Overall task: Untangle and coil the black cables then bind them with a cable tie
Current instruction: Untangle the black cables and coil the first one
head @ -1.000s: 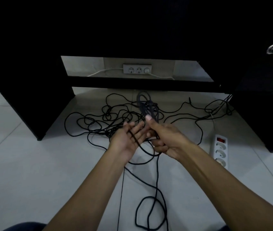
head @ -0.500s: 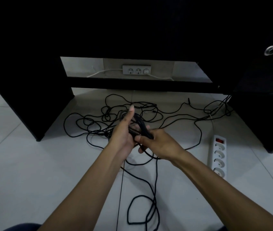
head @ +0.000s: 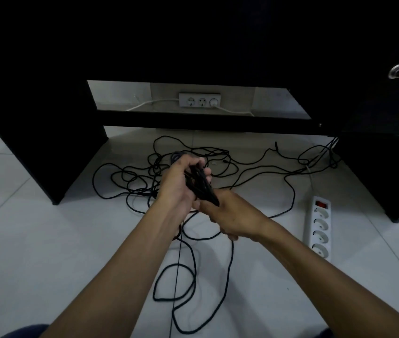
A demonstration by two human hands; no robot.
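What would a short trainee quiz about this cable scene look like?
1. True or false: the left hand grips a bundle of coiled black cable.
2. Where does the white power strip lie? A: on the floor right of the hands; B: inside the desk; C: under the left arm.
3. Fill in: most loose cable still lies on the ____.

Key: 1 true; 2 A; 3 floor.

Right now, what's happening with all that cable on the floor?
A person is coiling black cable by hand. The left hand grips a small bundle of coiled loops, and the right hand pinches the bundle's near end. Most of the cable still lies tangled on the tiled floor under the black desk, with loose loops trailing toward the person. A white power strip lies to the right. No cable tie is visible.
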